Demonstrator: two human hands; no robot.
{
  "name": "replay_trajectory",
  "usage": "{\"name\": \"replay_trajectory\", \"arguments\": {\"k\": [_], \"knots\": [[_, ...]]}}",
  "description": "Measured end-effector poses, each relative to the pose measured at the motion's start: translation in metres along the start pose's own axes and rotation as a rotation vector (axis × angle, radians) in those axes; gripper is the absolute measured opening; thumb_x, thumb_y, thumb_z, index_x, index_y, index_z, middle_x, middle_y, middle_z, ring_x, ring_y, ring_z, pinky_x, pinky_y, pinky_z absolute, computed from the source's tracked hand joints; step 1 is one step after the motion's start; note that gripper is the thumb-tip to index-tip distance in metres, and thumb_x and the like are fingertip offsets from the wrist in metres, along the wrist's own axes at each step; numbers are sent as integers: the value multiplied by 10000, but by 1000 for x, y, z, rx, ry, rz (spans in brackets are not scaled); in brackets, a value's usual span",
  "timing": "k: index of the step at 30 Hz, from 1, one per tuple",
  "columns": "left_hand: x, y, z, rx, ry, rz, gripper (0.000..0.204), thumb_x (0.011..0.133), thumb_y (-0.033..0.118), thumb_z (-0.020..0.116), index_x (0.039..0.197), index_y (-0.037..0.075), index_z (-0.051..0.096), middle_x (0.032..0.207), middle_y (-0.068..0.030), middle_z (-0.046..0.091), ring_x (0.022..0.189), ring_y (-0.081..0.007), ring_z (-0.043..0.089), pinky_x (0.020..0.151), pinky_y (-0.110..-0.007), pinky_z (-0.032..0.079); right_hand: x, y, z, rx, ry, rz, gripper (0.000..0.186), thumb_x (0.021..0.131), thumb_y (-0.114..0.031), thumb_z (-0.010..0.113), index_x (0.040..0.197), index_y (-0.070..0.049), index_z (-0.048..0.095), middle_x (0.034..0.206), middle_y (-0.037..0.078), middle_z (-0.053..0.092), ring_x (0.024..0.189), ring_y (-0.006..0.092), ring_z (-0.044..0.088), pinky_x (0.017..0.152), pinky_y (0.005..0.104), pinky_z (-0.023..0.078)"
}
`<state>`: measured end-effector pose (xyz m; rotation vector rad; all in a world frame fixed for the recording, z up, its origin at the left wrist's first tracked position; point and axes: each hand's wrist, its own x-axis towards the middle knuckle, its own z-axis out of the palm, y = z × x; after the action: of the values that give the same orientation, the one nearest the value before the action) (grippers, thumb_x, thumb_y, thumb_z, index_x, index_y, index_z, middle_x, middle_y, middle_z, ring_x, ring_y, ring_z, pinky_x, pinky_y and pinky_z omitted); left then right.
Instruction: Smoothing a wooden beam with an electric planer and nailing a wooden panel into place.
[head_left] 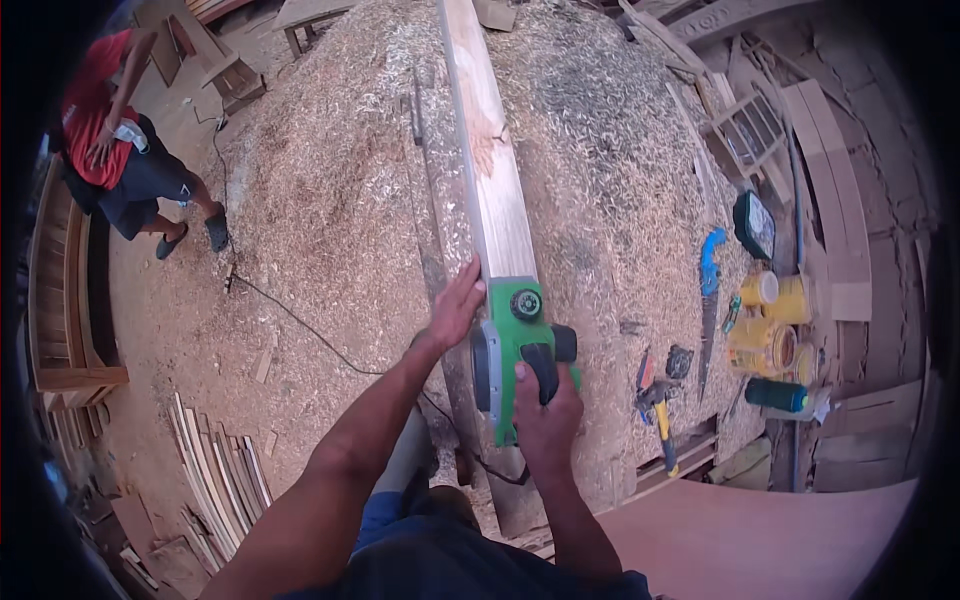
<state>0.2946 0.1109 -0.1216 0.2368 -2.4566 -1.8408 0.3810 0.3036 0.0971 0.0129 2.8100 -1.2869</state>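
Note:
A green and black electric planer (515,350) rests on a long pale wooden plank (487,150) that runs away from me over a bench heaped with wood shavings. My right hand (545,410) grips the planer's black rear handle. My left hand (455,305) lies flat on the plank's left edge, just beside the planer's front, with fingers spread. A black power cord (300,320) trails off to the left across the shavings.
A blue-handled handsaw (708,290), a hammer (660,415), yellow tins (765,335) and a dark bottle (775,395) lie to the right. Another person in a red shirt (110,130) stands at far left. Thin wood strips (215,475) are stacked at lower left.

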Motion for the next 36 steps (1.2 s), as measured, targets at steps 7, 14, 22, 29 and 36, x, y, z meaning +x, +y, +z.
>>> {"name": "replay_trajectory", "arguments": {"k": [7, 14, 22, 29, 36], "knots": [[-4, -10, 9, -395, -26, -91, 649, 1119, 365, 521, 1686, 64, 431, 1731, -218, 447, 1638, -386, 377, 1347, -472, 279, 102, -44, 45, -38, 32, -20, 371, 1074, -379, 763, 1057, -16, 688, 693, 26, 624, 523, 109, 598, 471, 312, 494], [-6, 11, -11, -29, -82, -5, 596, 1135, 340, 509, 1656, 54, 462, 1704, -243, 463, 1618, -389, 405, 1329, -500, 299, 216, -82, 94, 36, 57, -85, 454, 1072, -452, 744, 1041, 0, 706, 699, 48, 651, 518, 129, 609, 471, 325, 507], [-6, 30, -23, -124, -134, -179, 659, 1198, 392, 417, 1751, 50, 311, 1812, -211, 313, 1706, -356, 225, 1386, -466, 154, 350, -142, 143, 76, -30, -103, 507, 1088, -507, 688, 1043, -3, 729, 695, 51, 658, 509, 136, 624, 478, 326, 519], [-7, 33, -20, -136, -96, -185, 703, 1193, 490, 414, 1748, 67, 340, 1806, -199, 341, 1707, -312, 249, 1365, -475, 161, 433, -197, 169, 136, -118, -112, 608, 1049, -579, 699, 795, -27, 689, 638, 65, 652, 474, 171, 630, 478, 352, 526], [1, -3, -7, -72, -81, -63, 767, 1177, 540, 411, 1737, 23, 326, 1786, -233, 358, 1678, -368, 301, 1375, -459, 197, 289, -126, 90, 206, -257, -43, 574, 1045, -565, 721, 858, -22, 708, 666, 51, 658, 515, 148, 639, 490, 339, 528]]}}
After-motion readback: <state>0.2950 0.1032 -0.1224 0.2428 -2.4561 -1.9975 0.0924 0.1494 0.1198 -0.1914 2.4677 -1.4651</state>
